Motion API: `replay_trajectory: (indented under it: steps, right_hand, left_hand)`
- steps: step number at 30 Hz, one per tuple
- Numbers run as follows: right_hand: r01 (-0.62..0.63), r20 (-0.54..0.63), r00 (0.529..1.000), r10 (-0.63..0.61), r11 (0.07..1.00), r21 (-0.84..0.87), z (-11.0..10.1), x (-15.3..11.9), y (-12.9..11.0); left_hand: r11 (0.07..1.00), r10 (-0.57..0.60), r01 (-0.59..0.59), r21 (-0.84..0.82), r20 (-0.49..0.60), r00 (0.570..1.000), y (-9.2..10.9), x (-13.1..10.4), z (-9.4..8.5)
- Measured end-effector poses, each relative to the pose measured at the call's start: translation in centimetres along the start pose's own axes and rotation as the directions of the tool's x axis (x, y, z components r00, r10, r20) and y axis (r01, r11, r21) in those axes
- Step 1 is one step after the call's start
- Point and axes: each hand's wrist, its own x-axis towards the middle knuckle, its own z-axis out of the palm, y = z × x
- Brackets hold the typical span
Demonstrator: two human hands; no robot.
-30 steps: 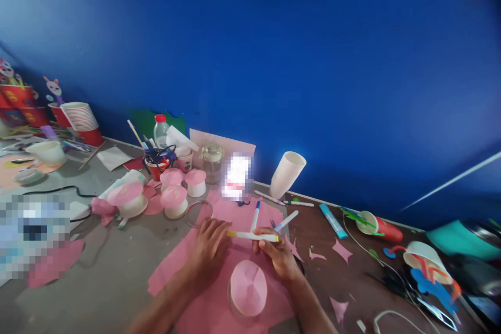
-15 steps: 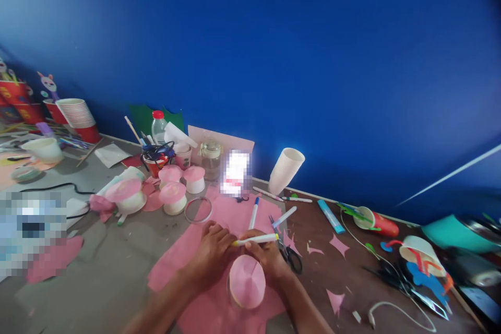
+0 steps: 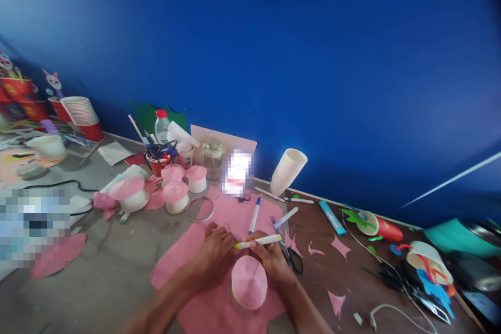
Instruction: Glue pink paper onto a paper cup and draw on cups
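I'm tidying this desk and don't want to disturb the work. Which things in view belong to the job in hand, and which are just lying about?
Seemingly part of the job:
white-and-yellow marker, in the right hand
nearest pink-topped round piece
pink sheet underneath it

Probably just lying about:
glass jar
flat blue packet
red cup on its side

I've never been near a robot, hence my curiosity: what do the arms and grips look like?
They're a person's: the left grip and right grip are ungloved hands. The left forearm and right forearm are bare and taper toward the wrists, with no sleeve, watch, cable or marking in sight.
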Motion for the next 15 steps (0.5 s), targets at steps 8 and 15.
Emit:
replay_trajectory:
  steps: [8,15]
  right_hand:
    - [0.037,0.004,0.999,-0.036,0.996,-0.087,-0.41,-0.07,0.2]
    - [0.044,0.034,0.999,-0.041,0.995,-0.094,-0.63,-0.35,0.41]
  left_hand:
    - [0.999,0.04,-0.04,0.03,0.017,0.999,0.5,0.12,-0.69]
    - [0.996,0.075,-0.074,0.057,-0.022,0.997,0.25,0.16,-0.67]
